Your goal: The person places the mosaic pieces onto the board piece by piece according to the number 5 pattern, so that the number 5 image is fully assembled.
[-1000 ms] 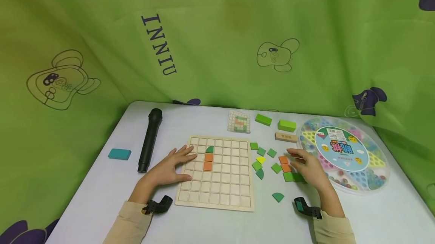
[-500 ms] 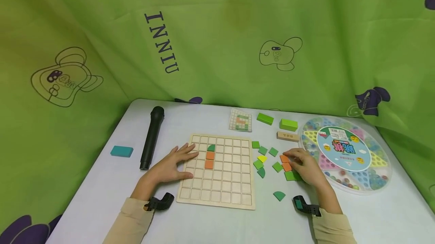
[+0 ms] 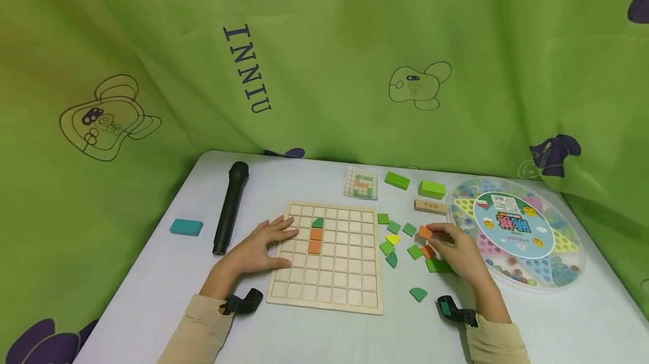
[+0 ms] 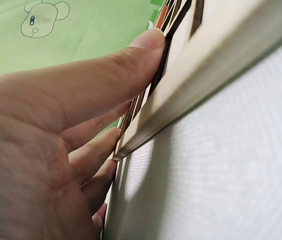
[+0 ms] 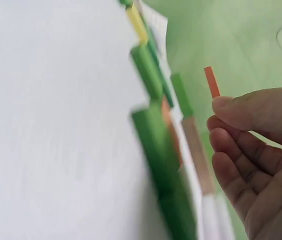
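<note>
Bearing the gridded board point(image 3: 338, 279), a white table point(image 3: 395, 336) fronts green cloth point(image 3: 324, 82).

Loose orange tile point(image 3: 428, 252) — partly hidden by right hand point(image 3: 458, 252).

The table point(image 3: 304, 341) is viewed from the head, down toward twelve o'clock; left hand point(image 4: 46, 130) and right hand point(image 5: 268, 185), closely from each wrist. The curtain point(image 3: 324, 60) is shared throughout.

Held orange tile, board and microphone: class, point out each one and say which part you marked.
Held orange tile point(image 5: 211, 81): right wrist view, its thin edge.
Board point(image 3: 327, 249): head view, a bare square near its middle.
Microphone point(image 3: 230, 209): head view, its handle.
</note>
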Demonstrator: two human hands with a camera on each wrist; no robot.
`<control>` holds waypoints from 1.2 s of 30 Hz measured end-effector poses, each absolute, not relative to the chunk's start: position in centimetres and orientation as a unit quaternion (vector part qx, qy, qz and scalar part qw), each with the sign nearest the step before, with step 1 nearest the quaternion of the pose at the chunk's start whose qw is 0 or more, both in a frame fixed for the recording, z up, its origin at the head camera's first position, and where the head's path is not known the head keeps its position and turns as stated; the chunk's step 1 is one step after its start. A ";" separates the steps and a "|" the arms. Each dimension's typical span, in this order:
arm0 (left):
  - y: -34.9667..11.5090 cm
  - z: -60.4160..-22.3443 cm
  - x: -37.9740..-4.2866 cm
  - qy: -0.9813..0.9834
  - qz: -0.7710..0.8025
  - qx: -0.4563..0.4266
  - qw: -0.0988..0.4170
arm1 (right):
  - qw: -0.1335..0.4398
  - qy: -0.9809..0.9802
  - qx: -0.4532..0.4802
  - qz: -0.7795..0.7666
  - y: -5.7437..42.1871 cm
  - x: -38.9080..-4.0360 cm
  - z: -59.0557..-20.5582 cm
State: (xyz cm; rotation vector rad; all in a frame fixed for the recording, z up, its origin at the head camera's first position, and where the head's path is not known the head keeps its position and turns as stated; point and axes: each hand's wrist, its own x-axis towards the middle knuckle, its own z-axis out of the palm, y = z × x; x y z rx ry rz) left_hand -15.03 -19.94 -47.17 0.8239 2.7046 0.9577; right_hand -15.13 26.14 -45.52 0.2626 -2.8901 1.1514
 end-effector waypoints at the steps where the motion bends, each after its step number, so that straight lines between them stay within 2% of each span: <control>1: -20.0 -47.2 -15.0 0.904 0.320 0.274 0.078 | 0.017 -0.924 0.088 0.372 25.8 -15.1 -45.3; 8: -19.9 -47.2 -15.0 0.901 0.323 0.277 0.080 | 0.056 -0.907 0.141 0.392 22.9 -14.0 -43.9; 14: -19.6 -47.5 -15.1 0.902 0.319 0.280 0.083 | 0.026 -0.895 0.165 0.414 19.4 -13.5 -43.8; 21: -20.1 -47.5 -15.1 0.906 0.314 0.272 0.083 | -0.025 -0.884 0.203 0.420 12.9 -13.9 -43.1; 29: -20.0 -47.2 -15.1 0.903 0.321 0.269 0.091 | -0.087 -0.889 0.187 0.409 8.2 -14.4 -43.9; 36: -20.0 -47.2 -15.0 0.905 0.317 0.267 0.089 | -0.075 -0.903 0.220 0.362 7.2 -14.8 -44.9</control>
